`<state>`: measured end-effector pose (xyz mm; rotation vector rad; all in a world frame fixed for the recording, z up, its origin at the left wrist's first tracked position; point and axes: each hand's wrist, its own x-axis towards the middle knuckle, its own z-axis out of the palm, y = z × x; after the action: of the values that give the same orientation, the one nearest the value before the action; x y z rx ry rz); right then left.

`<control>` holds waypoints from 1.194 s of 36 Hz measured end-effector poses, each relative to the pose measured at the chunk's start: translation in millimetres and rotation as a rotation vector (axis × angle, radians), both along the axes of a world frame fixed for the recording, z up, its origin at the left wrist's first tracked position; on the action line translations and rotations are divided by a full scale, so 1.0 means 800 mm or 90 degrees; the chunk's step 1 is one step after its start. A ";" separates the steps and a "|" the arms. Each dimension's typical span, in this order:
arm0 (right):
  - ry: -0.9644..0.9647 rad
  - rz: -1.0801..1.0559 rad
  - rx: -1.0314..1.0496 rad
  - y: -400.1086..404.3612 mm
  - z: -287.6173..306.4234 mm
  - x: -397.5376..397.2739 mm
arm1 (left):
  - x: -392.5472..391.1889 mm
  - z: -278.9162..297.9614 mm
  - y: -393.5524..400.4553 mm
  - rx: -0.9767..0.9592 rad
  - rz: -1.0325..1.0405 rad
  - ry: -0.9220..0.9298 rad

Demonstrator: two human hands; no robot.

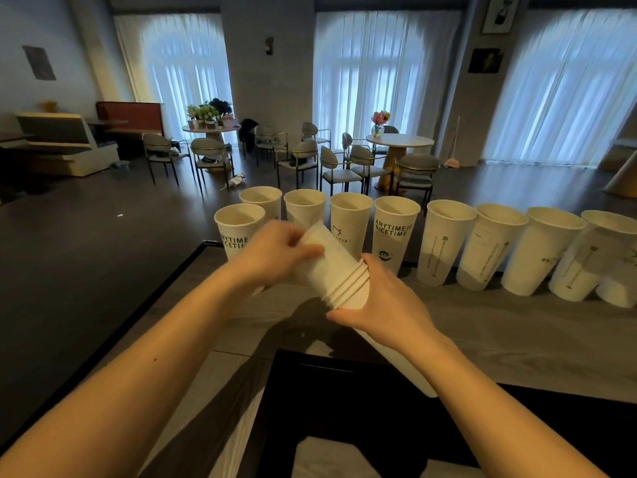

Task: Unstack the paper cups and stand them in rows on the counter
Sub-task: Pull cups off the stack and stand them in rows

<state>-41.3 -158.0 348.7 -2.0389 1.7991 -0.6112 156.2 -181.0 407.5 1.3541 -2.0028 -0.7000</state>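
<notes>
Nearest me, my right hand [386, 305] wraps the stack of nested paper cups [348, 284] just below its rims, fingers curled round it and thumb on top. The stack lies tilted above the grey counter [499, 326]. My left hand [275, 251] pinches the base end of the outermost cup [327, 250], fingers bent close around it. I judge a slight twist while pulling straight along the stack should free one cup without crushing it. Beyond, standing cups [396, 232] line the counter's far edge; one cup [238, 229] begins a nearer row.
</notes>
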 end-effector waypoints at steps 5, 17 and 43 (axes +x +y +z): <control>0.052 -0.063 0.061 0.000 -0.006 -0.020 | 0.017 0.021 -0.026 -0.206 0.104 -0.139; 0.010 -0.063 0.048 0.005 -0.001 -0.031 | -0.012 -0.024 -0.071 -0.320 0.065 -0.465; -0.082 -0.011 -0.018 0.012 0.016 -0.057 | -0.087 -0.017 0.015 0.141 -0.215 0.034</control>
<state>-86.6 -148.3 361.2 -1.9566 1.7443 -0.7581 86.3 -168.8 393.6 1.1085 -2.1850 -1.1281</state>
